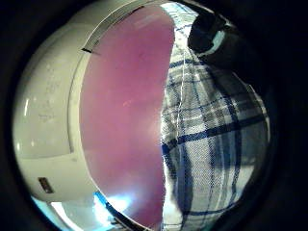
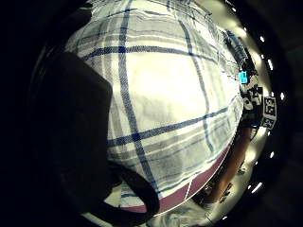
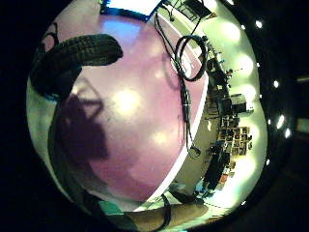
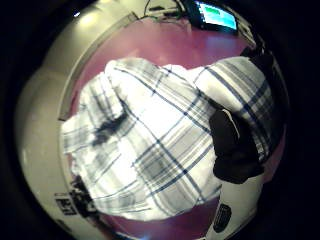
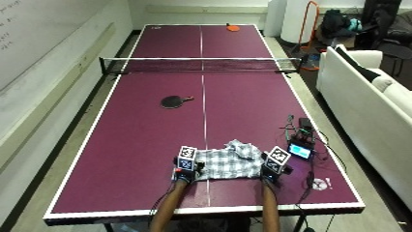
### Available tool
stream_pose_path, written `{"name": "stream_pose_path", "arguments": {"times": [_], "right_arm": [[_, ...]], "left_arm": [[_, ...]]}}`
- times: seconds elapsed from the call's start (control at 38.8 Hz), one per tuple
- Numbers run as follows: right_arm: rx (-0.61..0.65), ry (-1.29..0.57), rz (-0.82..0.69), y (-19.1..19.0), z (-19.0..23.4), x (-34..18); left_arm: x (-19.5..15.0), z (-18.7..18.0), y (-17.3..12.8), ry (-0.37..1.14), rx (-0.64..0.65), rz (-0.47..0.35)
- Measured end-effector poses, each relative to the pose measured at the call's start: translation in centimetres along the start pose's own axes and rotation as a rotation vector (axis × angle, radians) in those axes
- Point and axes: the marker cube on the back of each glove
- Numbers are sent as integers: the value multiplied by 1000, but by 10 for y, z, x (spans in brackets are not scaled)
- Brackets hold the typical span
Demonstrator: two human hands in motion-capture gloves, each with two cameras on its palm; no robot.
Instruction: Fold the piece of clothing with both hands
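A white, grey and blue plaid shirt (image 5: 227, 162) lies bunched on the purple table (image 5: 154, 159) near its front edge. My left hand (image 5: 184, 173) is at the shirt's left edge. The plaid cloth (image 2: 180, 94) fills its thumb side view, with a dark finger (image 2: 71, 142) curled over it, so it grips the cloth. My right hand (image 5: 272, 173) is at the shirt's right edge. Its thumb (image 4: 232, 150) lies over a raised fold of the shirt (image 4: 150, 150) and pinches it. A curled finger (image 3: 77, 55) of the right hand hangs above the bare table.
A black paddle (image 5: 172, 101) lies mid-table on my side of the net (image 5: 203, 64), and a red paddle (image 5: 233, 28) is at the far end. A small device with a lit screen (image 5: 301, 151) and cables (image 3: 190, 58) sit right of the shirt. A white sofa (image 5: 373, 96) stands at the right.
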Motion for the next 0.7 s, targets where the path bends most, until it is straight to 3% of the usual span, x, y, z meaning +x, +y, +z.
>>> {"name": "stream_pose_path", "arguments": {"times": [0.18, 0.28, 0.36, 0.46, 0.57, 0.7], "right_arm": [[-20, -496, -36, -3, -39, -16], [35, -728, -131, -16, -47, -55], [15, -782, -194, -26, -33, -91], [51, -851, -302, 9, -71, -136], [78, -852, -415, 30, -72, -195], [161, -772, -546, 103, -116, -221]], "left_arm": [[11, -1, -2, 32, -24, 5], [4, -10, -6, 28, 72, -14], [-5, -23, -5, 37, 142, -31], [-24, -48, 10, 93, 182, -76], [-50, -76, 22, 97, 294, -138], [-85, -66, 18, 75, 355, -184]]}}
